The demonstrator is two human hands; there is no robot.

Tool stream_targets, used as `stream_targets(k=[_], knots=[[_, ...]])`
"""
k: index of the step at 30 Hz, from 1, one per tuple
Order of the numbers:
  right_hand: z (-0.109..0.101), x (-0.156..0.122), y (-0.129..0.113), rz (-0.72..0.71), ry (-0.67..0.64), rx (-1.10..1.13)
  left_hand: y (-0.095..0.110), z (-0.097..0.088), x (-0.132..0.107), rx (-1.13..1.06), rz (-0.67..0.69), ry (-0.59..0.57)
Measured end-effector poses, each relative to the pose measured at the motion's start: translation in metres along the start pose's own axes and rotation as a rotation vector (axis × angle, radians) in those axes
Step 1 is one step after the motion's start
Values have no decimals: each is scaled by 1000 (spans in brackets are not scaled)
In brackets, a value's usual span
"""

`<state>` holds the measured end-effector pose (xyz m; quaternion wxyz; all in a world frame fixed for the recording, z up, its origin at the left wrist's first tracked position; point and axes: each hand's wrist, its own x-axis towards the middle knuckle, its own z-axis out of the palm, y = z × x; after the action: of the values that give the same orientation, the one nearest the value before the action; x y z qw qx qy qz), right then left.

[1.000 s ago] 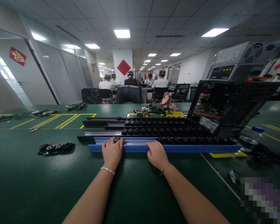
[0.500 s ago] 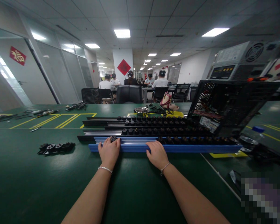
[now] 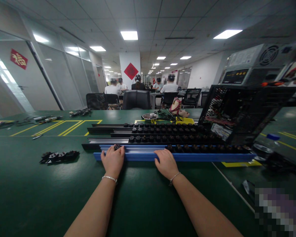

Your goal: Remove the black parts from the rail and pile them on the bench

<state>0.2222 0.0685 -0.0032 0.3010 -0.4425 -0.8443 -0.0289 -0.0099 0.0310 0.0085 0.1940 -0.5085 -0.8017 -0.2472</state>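
Note:
A long blue channel rail (image 3: 139, 156) lies crosswise on the green table in front of me. Toward its left end, my left hand (image 3: 112, 162) has its fingers closed around a small black socket module (image 3: 117, 146) at the channel; the fingers partly hide the module. My right hand (image 3: 166, 163) grips the rail's front wall farther right, fingers over the top edge. Beside those fingers begins a row of black socket modules (image 3: 194, 149) seated in the channel. Between my hands a stretch of bare channel shows.
Behind the blue rail lie several dark rails (image 3: 108, 141) with socket modules. Loose black modules (image 3: 59, 157) lie at left. An opened computer case (image 3: 251, 112) stands at right, near a blue-capped clear container (image 3: 263, 148). A metal bowl (image 3: 150, 117) sits farther back.
My left hand has slid slightly left along the blue rail, and the socket module has shifted left with it. My right hand has stayed in place.

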Motion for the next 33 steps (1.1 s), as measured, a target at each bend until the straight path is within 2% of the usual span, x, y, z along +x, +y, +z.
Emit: stream_targets(k=[9, 17, 33], knots=[[-1, 0, 1, -1, -13, 2, -7, 6, 3, -3, -40, 30], [-2, 1, 0, 1, -20, -13, -14, 3, 6, 0, -76, -18], [0, 1, 0, 3, -7, 5, -20, 5, 8, 21, -121, 16]])
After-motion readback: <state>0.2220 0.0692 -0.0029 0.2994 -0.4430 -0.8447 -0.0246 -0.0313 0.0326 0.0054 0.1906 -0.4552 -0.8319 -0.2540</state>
